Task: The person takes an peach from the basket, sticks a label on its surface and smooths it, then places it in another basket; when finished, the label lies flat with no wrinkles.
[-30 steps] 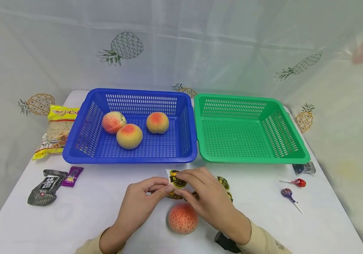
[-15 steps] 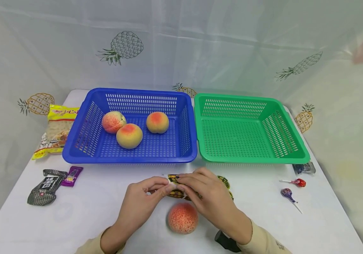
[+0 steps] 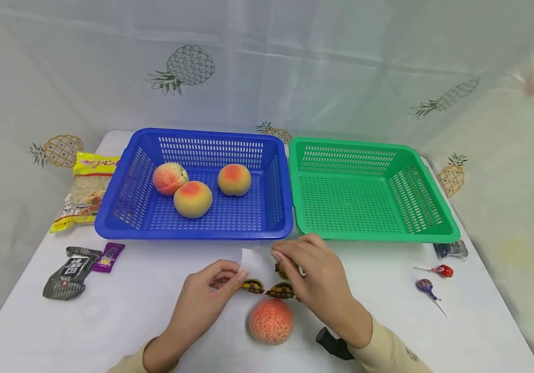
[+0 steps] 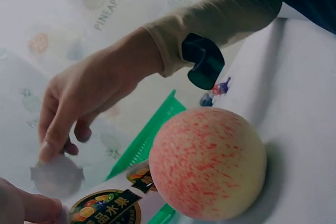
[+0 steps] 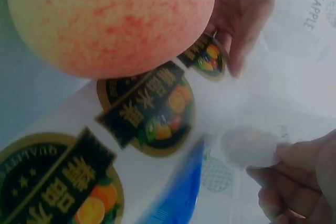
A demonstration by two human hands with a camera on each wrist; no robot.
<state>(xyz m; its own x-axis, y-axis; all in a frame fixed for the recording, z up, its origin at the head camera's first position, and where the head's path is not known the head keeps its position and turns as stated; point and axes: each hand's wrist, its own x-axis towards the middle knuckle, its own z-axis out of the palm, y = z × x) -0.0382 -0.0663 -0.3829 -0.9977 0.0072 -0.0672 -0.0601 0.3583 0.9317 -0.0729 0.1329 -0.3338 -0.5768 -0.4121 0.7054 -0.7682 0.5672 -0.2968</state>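
Note:
A sheet of fruit stickers [image 3: 260, 267], with round black-and-gold labels on white backing paper, lies between my hands. My left hand [image 3: 206, 295] pinches its left edge between thumb and fingers. Thumb and forefinger of my right hand [image 3: 315, 282] pinch one round sticker [image 4: 56, 178], lifted off the backing, its pale underside toward the left wrist view. A red-speckled peach [image 3: 270, 321] sits on the table just below the sheet. In the right wrist view the peach partly covers the sheet and my left hand [image 5: 249, 17].
Behind stand a blue basket [image 3: 192, 234] with several peaches and a green basket [image 3: 379, 237]. Snack packets [image 3: 72, 273] lie at left, two lollipops [image 3: 443, 270] at right. A black object [image 3: 334, 343] is by my right wrist.
The sticker has come away from the backing paper in my right fingers, and the right hand has moved right and slightly up. The left hand still holds the sheet, which now shows bare white paper.

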